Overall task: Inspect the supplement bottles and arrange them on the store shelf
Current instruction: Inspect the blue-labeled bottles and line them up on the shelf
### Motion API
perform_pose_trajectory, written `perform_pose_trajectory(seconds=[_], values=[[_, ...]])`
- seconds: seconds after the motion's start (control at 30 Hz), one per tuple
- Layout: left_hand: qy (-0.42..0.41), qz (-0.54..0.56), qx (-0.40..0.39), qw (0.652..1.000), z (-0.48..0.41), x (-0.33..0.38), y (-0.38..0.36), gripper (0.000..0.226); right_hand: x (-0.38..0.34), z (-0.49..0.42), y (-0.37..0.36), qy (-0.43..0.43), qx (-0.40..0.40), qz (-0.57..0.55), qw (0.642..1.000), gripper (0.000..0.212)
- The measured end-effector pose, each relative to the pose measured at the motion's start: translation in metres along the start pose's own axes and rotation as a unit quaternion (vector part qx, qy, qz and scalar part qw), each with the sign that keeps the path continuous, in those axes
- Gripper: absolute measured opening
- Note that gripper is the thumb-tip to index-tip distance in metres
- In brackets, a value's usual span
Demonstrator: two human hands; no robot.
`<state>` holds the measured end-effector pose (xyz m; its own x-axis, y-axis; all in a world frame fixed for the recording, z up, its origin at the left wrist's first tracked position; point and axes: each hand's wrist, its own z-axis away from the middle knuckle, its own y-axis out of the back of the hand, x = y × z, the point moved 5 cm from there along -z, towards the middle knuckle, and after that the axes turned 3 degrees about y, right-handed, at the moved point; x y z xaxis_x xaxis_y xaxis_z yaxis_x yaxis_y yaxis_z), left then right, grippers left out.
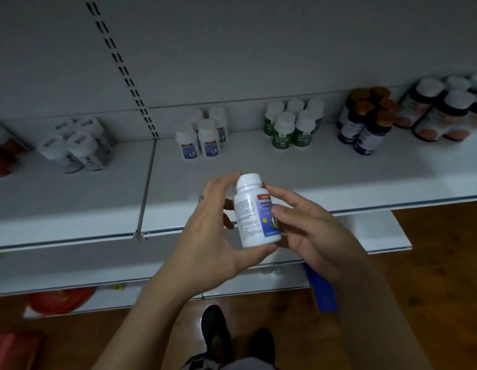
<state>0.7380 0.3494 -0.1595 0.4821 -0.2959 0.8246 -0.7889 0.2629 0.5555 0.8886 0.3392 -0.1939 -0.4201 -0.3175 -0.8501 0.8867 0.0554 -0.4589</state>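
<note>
- The left hand cradles a small white plastic supplement bottle. Its thumb is tucked under the base and its fingers curl up behind, toward the cap.
- The right hand pinches the same bottle from the other side, with the thumb pressed on the front of the label and the fingers wrapped behind.
- The bottle sits between the two hands, off the shelf, at its front edge. Its long axis is close to upright, with the cap leaning a little toward the left hand.
- It has a white screw cap, fine print down one side and a blue label with a red tab near the shoulder. The lid looks closed, and I see no dents.
- Beyond the hands, slightly to the left-hand side, a cluster of matching white bottles with blue labels stands at the back of the white metal shelf. Bare shelf lies between it and the hands.
- I judge the left hand the nearer one for setting the bottle there, cap up.
- Farther off past the right hand stand green-labelled bottles, then gold-capped dark blue bottles.
</note>
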Motion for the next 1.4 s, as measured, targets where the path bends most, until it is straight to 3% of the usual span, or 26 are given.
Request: perform_pose_trajectory(seconds=[0.17,0.33,0.57,0.93,1.4], values=[[0.007,-0.027,0.0,1.0,0.015,-0.003,-0.007,0.092,0.008,0.004,0.002,-0.003,-0.034,0.021,0.999,0.044],[0.026,-0.071,-0.011,0.997,0.028,-0.008,-0.015,0.102,0.016,0.009,0.002,0.011,-0.052,0.068,0.996,0.053],[0.029,-0.089,-0.001,0.996,0.041,-0.014,-0.014,0.103,0.022,0.012,-0.004,0.025,-0.035,0.087,0.995,0.057],[0.035,0.064,0.02,0.997,0.024,-0.023,0.005,0.091,0.007,0.003,-0.026,0.058,0.019,0.118,0.991,0.05],[0.014,0.098,0.012,0.995,0.011,-0.061,0.048,0.086,0.018,-0.027,-0.066,0.083,0.059,0.157,0.982,0.048]])
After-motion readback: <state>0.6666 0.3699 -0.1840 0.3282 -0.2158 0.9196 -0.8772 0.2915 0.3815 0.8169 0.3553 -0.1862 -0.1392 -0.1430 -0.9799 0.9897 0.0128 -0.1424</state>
